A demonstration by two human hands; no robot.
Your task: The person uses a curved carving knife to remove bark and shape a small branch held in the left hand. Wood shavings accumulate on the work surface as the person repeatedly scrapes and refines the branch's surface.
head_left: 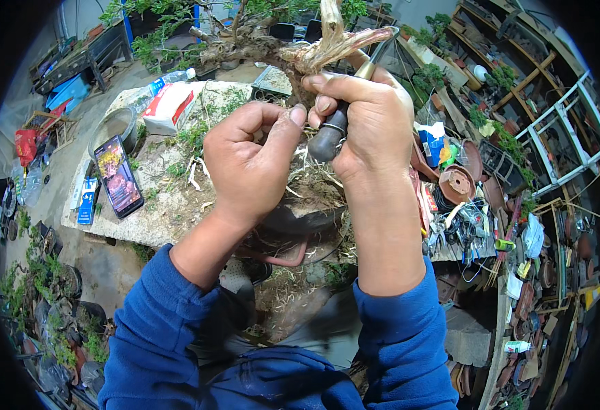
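My right hand [372, 123] is closed round a carving tool with a dark rounded handle [324, 143], a brass-coloured collar and a metal blade, held up against the pale, stripped branch [317, 51] of a small gnarled tree [245, 48]. My left hand [245, 157] is closed just left of the handle, thumb and fingertips pinched together; whatever they hold, if anything, is too small or hidden to make out. Pale shavings and soil lie on the worktop beneath both hands.
The stone worktop [98, 225] carries a phone [119, 181], a tissue pack [167, 109], a metal bowl [105, 130] and a bottle [170, 78]. Clay pots [456, 184] and tangled tools crowd its right. Plants stand lower left; shelves and a white metal frame [566, 130] stand right.
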